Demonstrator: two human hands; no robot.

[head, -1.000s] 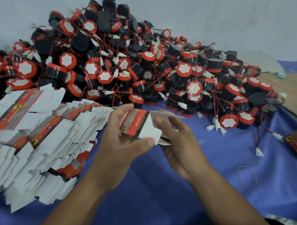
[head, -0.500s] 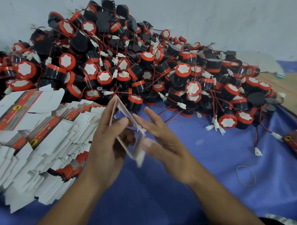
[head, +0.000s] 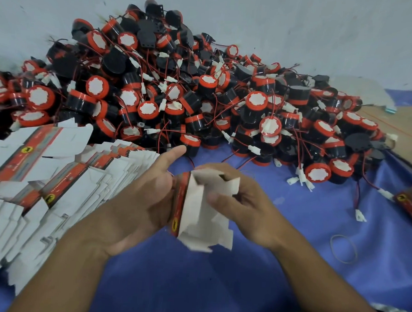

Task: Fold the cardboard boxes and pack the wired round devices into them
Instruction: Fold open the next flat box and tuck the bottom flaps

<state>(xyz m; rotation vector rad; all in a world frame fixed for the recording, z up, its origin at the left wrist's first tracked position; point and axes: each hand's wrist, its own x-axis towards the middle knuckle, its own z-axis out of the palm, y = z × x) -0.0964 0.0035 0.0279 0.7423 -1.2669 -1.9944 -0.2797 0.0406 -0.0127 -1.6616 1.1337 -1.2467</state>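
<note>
2 bare hands meet over the blue cloth with 1 cardboard box between them. Left hand: palm pressed against the box's red printed side, thumb raised and pointing away from the person, fingers hidden behind the card; it is gripping the box. Right hand: fingers curled over the far edge of the white flaps, thumb pushed into the white inner face, so it also grips the box. Box is partly opened, flaps loose and splayed toward the person; image is motion-blurred here, so the flap layout cannot be told exactly.

Left of the left hand, touching its forearm side: fanned stack of flat box blanks, white with red-and-black panels. Beyond both hands: large pile of wired round devices, black bodies, red rims, white faces, red wires with white plugs, heaped against the wall. Right of the right hand, apart from it: 1 rubber band lying on the cloth. Farther right, at the frame edge: 1 red folded box.
</note>
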